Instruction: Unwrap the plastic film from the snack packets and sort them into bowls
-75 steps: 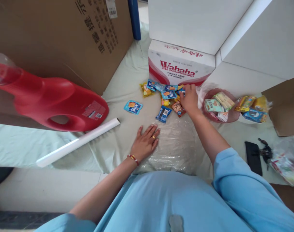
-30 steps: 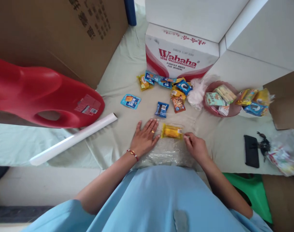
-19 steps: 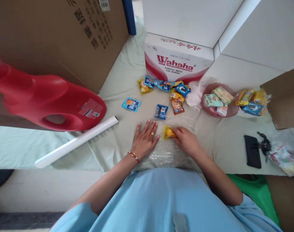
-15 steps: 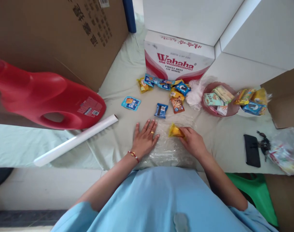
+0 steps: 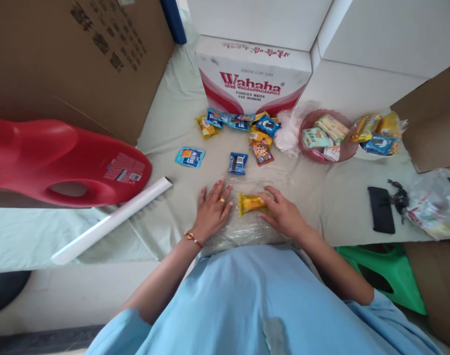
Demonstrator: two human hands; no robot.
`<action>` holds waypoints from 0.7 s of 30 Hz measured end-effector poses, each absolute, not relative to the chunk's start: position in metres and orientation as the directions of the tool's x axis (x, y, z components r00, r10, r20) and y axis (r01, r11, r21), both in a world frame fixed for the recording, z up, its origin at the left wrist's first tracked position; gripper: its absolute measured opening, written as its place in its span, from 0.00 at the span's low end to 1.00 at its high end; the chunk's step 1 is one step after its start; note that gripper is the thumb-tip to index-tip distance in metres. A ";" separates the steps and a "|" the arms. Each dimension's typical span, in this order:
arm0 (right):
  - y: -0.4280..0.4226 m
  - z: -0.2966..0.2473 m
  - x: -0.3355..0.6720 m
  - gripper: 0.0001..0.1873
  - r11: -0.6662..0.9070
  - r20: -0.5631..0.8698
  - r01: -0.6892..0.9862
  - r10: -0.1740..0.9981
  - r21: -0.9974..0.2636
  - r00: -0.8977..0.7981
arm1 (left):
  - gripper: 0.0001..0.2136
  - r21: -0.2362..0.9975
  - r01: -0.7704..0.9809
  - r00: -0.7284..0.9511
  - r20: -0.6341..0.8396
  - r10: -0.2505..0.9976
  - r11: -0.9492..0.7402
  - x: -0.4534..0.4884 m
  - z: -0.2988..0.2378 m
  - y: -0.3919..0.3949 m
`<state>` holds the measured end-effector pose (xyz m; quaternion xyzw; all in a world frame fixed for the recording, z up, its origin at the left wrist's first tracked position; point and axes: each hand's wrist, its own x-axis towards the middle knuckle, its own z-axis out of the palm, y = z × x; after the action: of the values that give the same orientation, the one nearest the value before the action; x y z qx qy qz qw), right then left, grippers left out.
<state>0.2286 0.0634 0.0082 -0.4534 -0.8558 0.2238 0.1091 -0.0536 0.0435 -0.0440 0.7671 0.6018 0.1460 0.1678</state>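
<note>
My left hand (image 5: pixel 211 213) lies flat, fingers spread, on the left edge of a clear plastic sheet (image 5: pixel 243 229) spread on the pale green cloth. My right hand (image 5: pixel 284 214) rests on the sheet with its fingers laid over the right end of a yellow snack packet (image 5: pixel 249 203) that lies between both hands. Beyond them, a scatter of blue, yellow and orange snack packets (image 5: pixel 243 129) lies in front of a white and red Wahaha carton (image 5: pixel 252 76). A single blue packet (image 5: pixel 238 163) and another (image 5: pixel 190 156) lie closer.
A pink bowl (image 5: pixel 323 143) of snacks and a pile of packets (image 5: pixel 378 133) sit at the right. A red detergent jug (image 5: pixel 62 162) and white roll (image 5: pixel 112 221) lie left. A black phone (image 5: pixel 380 216), keys and plastic bag (image 5: pixel 433 202) sit far right; a green stool (image 5: pixel 383 271) below.
My right hand came back from the far pile with the yellow packet, set it on the plastic sheet, and has been shifting it about there. The left hand has stayed flat.
</note>
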 end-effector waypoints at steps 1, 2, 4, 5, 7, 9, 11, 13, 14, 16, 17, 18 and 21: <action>0.057 0.009 0.239 0.24 0.514 0.039 0.689 0.814 -0.511 -0.579 | 0.26 0.457 0.859 0.237 0.045 0.970 -0.231 -0.059 -0.043 0.040; 0.050 0.010 0.251 0.20 0.546 0.079 0.647 0.793 -0.532 -0.604 | 0.26 0.480 0.841 0.244 0.079 0.967 -0.251 -0.066 -0.042 0.036; 0.033 0.008 0.272 0.15 0.610 0.108 0.577 0.732 -0.543 -0.673 | 0.26 0.502 0.801 0.288 0.156 0.945 -0.327 -0.081 -0.039 0.026; 0.025 0.006 0.281 0.14 0.635 0.105 0.559 0.706 -0.533 -0.701 | 0.27 0.503 0.776 0.335 0.180 0.925 -0.380 -0.088 -0.038 0.021; 0.010 -0.004 0.295 0.15 0.664 0.102 0.560 0.685 -0.496 -0.722 | 0.31 0.511 0.709 0.471 0.169 0.866 -0.486 -0.102 -0.036 0.011; 0.001 -0.015 0.302 0.13 0.668 0.118 0.581 0.697 -0.466 -0.707 | 0.33 0.546 0.643 0.593 0.090 0.800 -0.538 -0.113 -0.035 0.005; -0.002 -0.023 0.303 0.09 0.660 0.151 0.584 0.714 -0.473 -0.684 | 0.33 0.586 0.615 0.643 0.013 0.766 -0.527 -0.120 -0.033 0.003; 0.004 -0.024 0.299 0.08 0.637 0.183 0.559 0.730 -0.531 -0.659 | 0.31 0.605 0.620 0.645 -0.031 0.763 -0.500 -0.124 -0.032 0.006; 0.009 -0.021 0.297 0.09 0.620 0.193 0.537 0.739 -0.572 -0.646 | 0.30 0.608 0.624 0.643 -0.042 0.765 -0.491 -0.125 -0.031 0.009; 0.022 -0.010 0.292 0.09 0.564 0.187 0.487 0.759 -0.666 -0.623 | 0.25 0.607 0.631 0.638 -0.052 0.768 -0.483 -0.124 -0.031 0.015; 0.029 -0.003 0.290 0.09 0.525 0.170 0.468 0.774 -0.711 -0.610 | 0.21 0.606 0.637 0.629 -0.053 0.775 -0.476 -0.123 -0.031 0.018; 0.036 0.004 0.288 0.09 0.481 0.146 0.456 0.791 -0.749 -0.595 | 0.17 0.609 0.642 0.617 -0.051 0.785 -0.465 -0.121 -0.031 0.021; 0.057 0.021 0.284 0.12 0.308 0.014 0.481 0.852 -0.821 -0.523 | 0.12 0.663 0.630 0.554 -0.019 0.832 -0.404 -0.115 -0.030 0.029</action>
<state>0.2844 0.0568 0.0206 -0.4299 -0.7749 0.4013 0.2315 -0.1147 0.0293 -0.0300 0.8226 0.4445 0.1598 0.3167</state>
